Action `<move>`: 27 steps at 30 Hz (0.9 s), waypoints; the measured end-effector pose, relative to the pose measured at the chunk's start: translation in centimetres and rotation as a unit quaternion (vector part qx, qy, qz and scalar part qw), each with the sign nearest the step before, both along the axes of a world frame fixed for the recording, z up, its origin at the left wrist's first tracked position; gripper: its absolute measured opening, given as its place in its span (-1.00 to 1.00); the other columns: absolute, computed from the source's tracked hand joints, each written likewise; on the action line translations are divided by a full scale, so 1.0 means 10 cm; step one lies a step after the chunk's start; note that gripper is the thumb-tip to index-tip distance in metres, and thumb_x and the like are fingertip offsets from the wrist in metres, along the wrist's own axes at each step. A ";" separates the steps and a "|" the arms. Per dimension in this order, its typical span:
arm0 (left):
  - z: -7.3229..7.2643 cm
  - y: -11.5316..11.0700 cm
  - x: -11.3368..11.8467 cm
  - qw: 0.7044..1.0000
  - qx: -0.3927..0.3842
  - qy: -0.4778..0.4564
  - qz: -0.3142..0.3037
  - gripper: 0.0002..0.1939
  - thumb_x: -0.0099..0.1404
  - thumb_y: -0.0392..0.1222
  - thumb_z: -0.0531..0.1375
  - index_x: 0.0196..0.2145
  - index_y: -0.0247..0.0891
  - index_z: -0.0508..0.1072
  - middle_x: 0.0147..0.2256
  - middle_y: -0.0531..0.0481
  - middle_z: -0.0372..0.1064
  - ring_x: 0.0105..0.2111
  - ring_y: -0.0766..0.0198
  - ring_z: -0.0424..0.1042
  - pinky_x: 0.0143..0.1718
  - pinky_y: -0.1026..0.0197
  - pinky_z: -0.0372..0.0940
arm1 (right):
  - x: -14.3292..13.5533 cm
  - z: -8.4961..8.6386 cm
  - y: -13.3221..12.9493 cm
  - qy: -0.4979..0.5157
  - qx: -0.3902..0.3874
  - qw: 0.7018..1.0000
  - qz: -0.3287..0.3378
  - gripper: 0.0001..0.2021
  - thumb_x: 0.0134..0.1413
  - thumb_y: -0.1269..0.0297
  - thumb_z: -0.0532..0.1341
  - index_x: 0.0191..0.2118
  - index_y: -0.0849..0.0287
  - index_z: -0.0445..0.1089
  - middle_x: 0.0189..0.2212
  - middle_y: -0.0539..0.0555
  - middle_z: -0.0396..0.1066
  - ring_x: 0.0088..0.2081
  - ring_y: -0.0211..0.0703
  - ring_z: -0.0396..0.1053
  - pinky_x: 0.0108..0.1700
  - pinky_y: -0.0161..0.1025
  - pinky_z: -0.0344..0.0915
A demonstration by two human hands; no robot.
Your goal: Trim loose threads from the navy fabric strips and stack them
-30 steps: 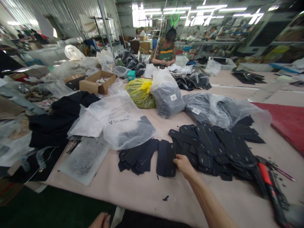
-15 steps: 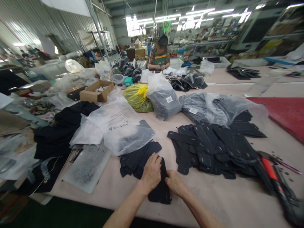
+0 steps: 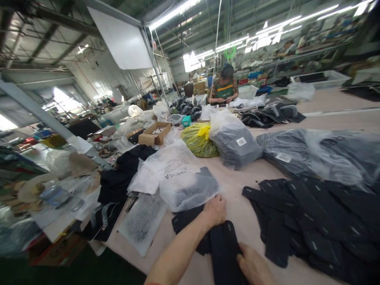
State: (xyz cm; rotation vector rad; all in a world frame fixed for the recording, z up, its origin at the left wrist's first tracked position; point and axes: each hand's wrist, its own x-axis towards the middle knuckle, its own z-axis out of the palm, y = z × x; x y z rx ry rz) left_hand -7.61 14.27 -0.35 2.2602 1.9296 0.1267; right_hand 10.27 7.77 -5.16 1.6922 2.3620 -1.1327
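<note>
A dark, flat fabric piece [image 3: 227,253] with a rounded end lies in front of me, running down to the lower edge of the view. My right hand [image 3: 255,264] is closed on its right side, thumb on top. Farther forward, my left hand [image 3: 215,211] has its fingers curled down by a small pile of similar dark pieces [image 3: 185,217]; whatever is under those fingers is hidden. A translucent printed plastic bag [image 3: 190,190] lies just beyond the left hand and overlaps that pile. To the right spreads a large heap of dark pieces [image 3: 305,221] with small light marks.
A grey speckled board [image 3: 144,223] and a dark cloth [image 3: 121,170] lie at left. Behind stand a yellow bag [image 3: 198,140], filled clear bags [image 3: 234,142] and an open cardboard box [image 3: 154,133]. A person [image 3: 225,85] sits across the table.
The view has swung left and tilted. My left hand has moved from the held piece toward the small pile beside the printed bag. My right hand stays at the dark piece's right side.
</note>
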 end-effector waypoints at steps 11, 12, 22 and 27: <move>0.09 -0.24 -0.73 0.985 0.039 -0.056 0.158 -0.76 0.28 -0.31 0.08 -0.11 -0.26 0.41 0.09 -0.19 0.30 0.13 0.04 0.22 0.15 -0.18 0.13 | -0.57 0.31 0.09 0.020 -0.013 0.999 0.025 -0.72 -0.01 0.50 0.02 -0.26 0.29 0.46 -0.23 0.36 0.53 -0.11 0.09 0.47 -0.14 -0.19 0.22; 0.10 -0.24 -0.75 0.984 0.040 -0.067 0.158 -0.76 0.30 -0.30 0.07 -0.10 -0.25 0.42 0.07 -0.17 0.32 0.12 0.08 0.24 0.15 -0.14 0.16 | -0.55 0.29 0.11 0.026 -0.021 0.999 0.024 -0.72 -0.02 0.50 0.02 -0.27 0.30 0.46 -0.23 0.36 0.53 -0.12 0.08 0.46 -0.14 -0.19 0.21; -0.07 -1.01 -0.32 0.985 0.102 -0.087 0.107 -0.72 0.34 -0.31 0.06 -0.02 -0.22 0.43 0.09 -0.14 0.36 0.14 0.15 0.28 0.27 -0.08 0.05 | -0.37 0.22 0.23 0.156 -0.118 0.981 0.005 -0.77 -0.13 0.47 0.06 -0.37 0.25 0.44 -0.42 0.10 0.51 -0.37 -0.13 0.38 -0.31 -0.30 0.18; -0.25 -1.24 -0.21 0.990 0.110 -0.024 0.080 -0.61 0.37 -0.34 0.00 0.12 -0.24 0.32 0.21 -0.17 0.22 0.27 0.10 0.11 0.31 -0.19 -0.06 | -0.26 0.16 0.17 0.216 -0.145 0.965 -0.036 -0.80 -0.15 0.40 0.08 -0.41 0.26 0.44 -0.48 0.06 0.48 -0.46 -0.18 0.33 -0.41 -0.32 0.17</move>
